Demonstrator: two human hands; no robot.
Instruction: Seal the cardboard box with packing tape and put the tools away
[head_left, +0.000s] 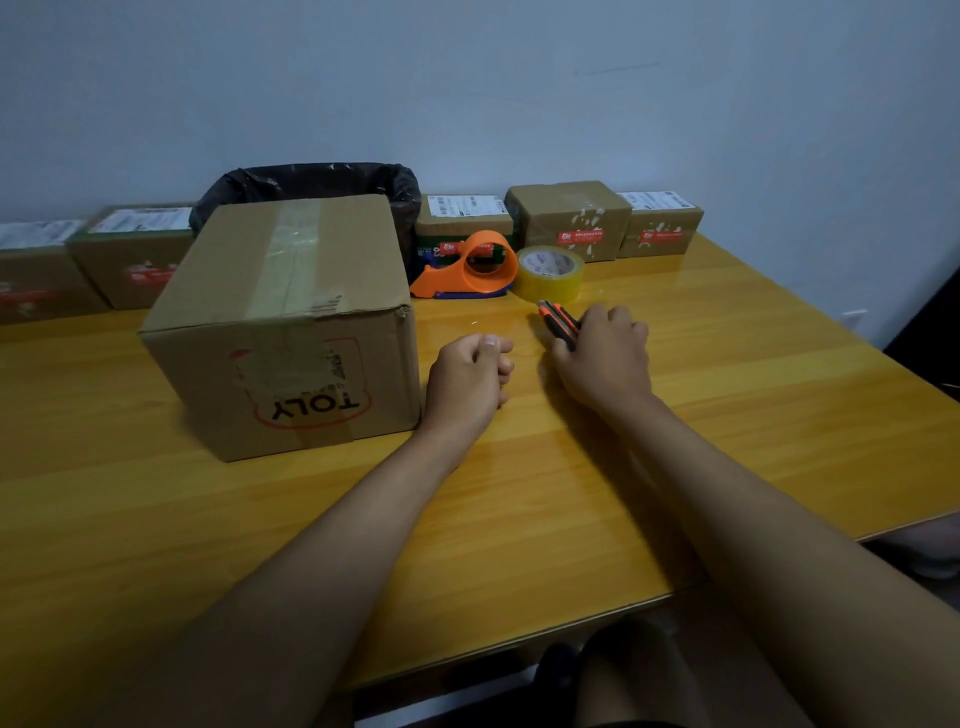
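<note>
Cardboard box (283, 322) taped; right hand (605, 353) grips utility knife (560, 323).

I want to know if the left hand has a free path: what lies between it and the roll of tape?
In the head view, only bare table lies between the left hand and the roll of tape. The knife in the right hand sits just beside that line.

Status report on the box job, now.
Right hand gripping utility knife; left hand fisted, empty. Box taped shut. Nothing blocking.
</note>
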